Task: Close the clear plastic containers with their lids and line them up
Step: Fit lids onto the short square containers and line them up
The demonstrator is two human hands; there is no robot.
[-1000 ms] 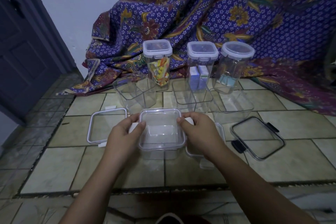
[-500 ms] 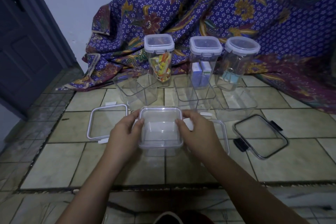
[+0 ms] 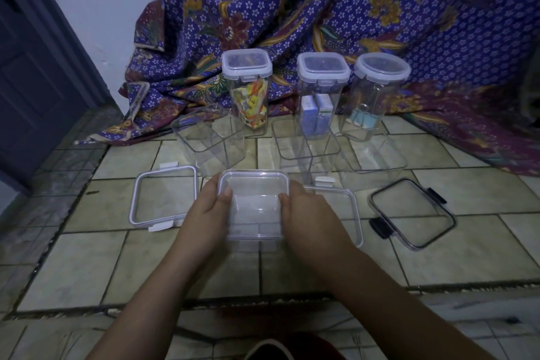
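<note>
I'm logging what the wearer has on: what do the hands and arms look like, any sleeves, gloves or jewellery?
Both are bare: the left hand and right hand have no gloves, no rings visible, no watch or bracelet. Forearms are uncovered to the frame edge, no sleeve in view.

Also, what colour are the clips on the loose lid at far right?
Black, on the far-right lid, head view.

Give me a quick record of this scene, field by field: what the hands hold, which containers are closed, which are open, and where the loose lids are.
held item: small clear container, lid on top, between left hand and right hand
closed containers: three tall ones at the back, left, middle, right, each with contents
open containers: three empty, left, middle, right
loose lids: white-rimmed lid left of the hands; black-rimmed lid to the right; another lid partly behind the right hand
surface: tiled floor
</note>
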